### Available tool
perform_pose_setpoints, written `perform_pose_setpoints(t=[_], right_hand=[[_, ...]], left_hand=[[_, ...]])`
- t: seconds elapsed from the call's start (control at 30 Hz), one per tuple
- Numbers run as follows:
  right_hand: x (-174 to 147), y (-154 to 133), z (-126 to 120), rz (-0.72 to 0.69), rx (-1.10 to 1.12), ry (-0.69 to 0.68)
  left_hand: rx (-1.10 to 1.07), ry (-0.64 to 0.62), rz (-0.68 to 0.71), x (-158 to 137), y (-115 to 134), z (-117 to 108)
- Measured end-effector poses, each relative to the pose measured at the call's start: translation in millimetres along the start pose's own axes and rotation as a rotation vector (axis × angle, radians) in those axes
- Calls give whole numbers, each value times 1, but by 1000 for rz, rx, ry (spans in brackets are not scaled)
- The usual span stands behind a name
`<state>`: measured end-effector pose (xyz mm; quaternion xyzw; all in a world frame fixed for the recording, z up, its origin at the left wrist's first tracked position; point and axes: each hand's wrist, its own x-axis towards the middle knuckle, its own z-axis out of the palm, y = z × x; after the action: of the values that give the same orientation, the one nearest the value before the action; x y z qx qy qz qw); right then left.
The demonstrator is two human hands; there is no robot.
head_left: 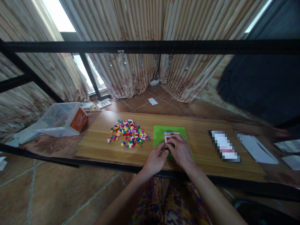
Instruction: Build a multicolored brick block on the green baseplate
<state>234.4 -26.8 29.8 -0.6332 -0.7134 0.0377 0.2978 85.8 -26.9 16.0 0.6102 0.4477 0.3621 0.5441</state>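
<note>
A green studded baseplate (157, 132) lies on the wooden board. Built up on it is a patch of small toy bricks (168, 135) in white, blue, red and yellow, partly covered by my fingers. My right hand (181, 150) reaches over the plate from the right, thumb and fingers pinched together at the patch's near left corner. Just beside it, my left hand (156, 160) is closed over the plate's near left part, fingertips curled together. Whatever small piece either hand holds is hidden by the fingers. Left of the plate spreads a pile of loose multicoloured bricks (130, 132).
A clear plastic tub (58, 120) with an orange label stands left of the wooden board (93, 140). To the right lie a blurred-out phone-shaped object (225, 147) and white paper (259, 150). A black metal bar (150, 47) crosses in front of the curtains (131, 25).
</note>
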Motion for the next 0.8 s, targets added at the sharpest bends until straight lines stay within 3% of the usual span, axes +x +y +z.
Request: perform_pose_setpoints(t=[0.33,0.6,0.8], right_hand=[[-10,5,4,264,178,216],[-8,-4,18,365,113,256],[-11,-1,23,364,154,276]], left_hand=[[248,-34,-29,-5,9,4],[306,-30,-15,-10,11,7],[346,-31,20,-11,9,12]])
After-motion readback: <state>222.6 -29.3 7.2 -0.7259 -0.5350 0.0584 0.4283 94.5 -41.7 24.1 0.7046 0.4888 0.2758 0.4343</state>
